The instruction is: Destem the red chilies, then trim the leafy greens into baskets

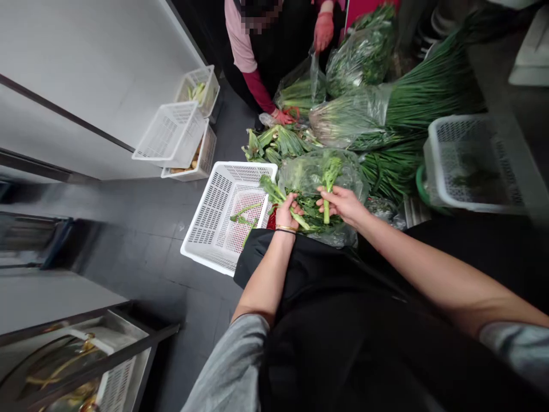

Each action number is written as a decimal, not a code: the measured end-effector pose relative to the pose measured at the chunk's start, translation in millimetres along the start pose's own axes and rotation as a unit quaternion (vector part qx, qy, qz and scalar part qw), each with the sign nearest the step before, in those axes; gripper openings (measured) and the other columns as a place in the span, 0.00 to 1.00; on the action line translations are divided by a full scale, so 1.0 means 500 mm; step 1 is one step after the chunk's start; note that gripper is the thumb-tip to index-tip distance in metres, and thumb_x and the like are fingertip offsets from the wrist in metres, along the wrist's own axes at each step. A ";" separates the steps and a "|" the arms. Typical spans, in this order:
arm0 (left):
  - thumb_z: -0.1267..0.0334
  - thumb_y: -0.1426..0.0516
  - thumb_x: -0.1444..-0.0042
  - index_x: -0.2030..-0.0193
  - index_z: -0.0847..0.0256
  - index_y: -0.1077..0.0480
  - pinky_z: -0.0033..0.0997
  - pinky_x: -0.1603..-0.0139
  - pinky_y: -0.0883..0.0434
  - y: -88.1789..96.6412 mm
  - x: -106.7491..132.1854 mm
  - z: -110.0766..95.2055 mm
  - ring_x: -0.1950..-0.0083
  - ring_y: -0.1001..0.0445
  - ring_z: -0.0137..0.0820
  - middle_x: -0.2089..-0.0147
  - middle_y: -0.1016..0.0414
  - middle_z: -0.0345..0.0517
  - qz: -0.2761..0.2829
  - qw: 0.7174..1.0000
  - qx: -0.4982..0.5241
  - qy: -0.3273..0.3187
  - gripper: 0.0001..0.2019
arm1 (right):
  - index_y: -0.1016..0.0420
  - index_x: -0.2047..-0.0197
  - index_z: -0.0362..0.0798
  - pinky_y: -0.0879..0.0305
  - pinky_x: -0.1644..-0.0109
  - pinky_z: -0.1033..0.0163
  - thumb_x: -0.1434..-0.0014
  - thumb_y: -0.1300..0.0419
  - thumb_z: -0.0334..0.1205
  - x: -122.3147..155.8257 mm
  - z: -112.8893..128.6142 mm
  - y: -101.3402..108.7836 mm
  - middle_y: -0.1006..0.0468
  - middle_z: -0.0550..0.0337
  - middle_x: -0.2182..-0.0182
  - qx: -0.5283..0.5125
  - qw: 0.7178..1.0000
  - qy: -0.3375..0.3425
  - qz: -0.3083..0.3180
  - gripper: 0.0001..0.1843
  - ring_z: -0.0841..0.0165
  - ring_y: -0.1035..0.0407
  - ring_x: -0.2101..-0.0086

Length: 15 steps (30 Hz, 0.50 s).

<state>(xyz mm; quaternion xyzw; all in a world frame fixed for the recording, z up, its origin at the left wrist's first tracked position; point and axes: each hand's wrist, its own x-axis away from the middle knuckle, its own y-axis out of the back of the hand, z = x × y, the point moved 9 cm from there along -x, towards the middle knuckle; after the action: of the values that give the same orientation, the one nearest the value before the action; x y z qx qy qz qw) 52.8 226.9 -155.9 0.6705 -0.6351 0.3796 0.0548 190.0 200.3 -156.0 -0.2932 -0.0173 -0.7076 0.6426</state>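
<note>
My left hand (288,214) is closed around a green leafy stalk (274,191), whose pale cut end sticks out below the fingers. In my right hand (341,205) a second stalk, thick and light green (331,171), stands upright, pinched between thumb and fingers. Both hands are over an open clear plastic bag (355,171) with more leafy greens (312,212) in it. Just left of my left hand, a white perforated basket (203,229) holds a few thin green stalks (246,216). Something red (271,218) shows between basket and bag.
Opposite me a person in pink gloves (323,30) handles bagged greens (295,94). Long green stalks (433,86) and a bagged leafy bunch (362,57) lie at the back right. White baskets (169,134) are stacked at the left wall; another basket (472,160) stands right.
</note>
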 end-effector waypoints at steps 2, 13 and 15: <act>0.59 0.35 0.54 0.69 0.65 0.33 0.20 0.80 0.39 -0.008 0.033 0.013 0.80 0.34 0.20 0.81 0.35 0.35 0.007 1.000 0.006 0.017 0.14 | 0.29 0.54 0.46 0.30 0.74 0.67 0.47 0.37 0.53 0.015 0.022 0.004 0.22 0.56 0.69 -0.028 0.999 0.019 0.001 0.23 0.70 0.27 0.73; 0.57 0.32 0.65 0.75 0.64 0.38 0.20 0.86 0.46 -0.055 0.160 0.084 0.86 0.39 0.20 0.81 0.32 0.38 0.055 0.998 -0.024 0.024 0.20 | 0.27 0.76 0.43 0.53 0.73 0.64 0.38 0.50 0.47 0.209 0.125 -0.072 0.27 0.52 0.77 0.652 0.641 0.404 0.008 0.22 0.71 0.36 0.75; 0.56 0.32 0.64 0.75 0.63 0.39 0.21 0.86 0.45 -0.042 0.167 0.061 0.86 0.39 0.20 0.81 0.32 0.37 0.027 0.999 -0.031 -0.021 0.20 | 0.26 0.76 0.44 0.51 0.73 0.65 0.37 0.52 0.50 0.244 0.122 -0.076 0.27 0.54 0.78 0.630 0.656 0.413 0.048 0.24 0.71 0.36 0.76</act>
<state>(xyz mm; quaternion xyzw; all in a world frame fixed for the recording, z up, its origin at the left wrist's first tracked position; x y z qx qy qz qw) 77.0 146.1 -120.4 0.6588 -0.6658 0.3465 0.0521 178.6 121.7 -39.0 0.5040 -0.1782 -0.5435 0.6472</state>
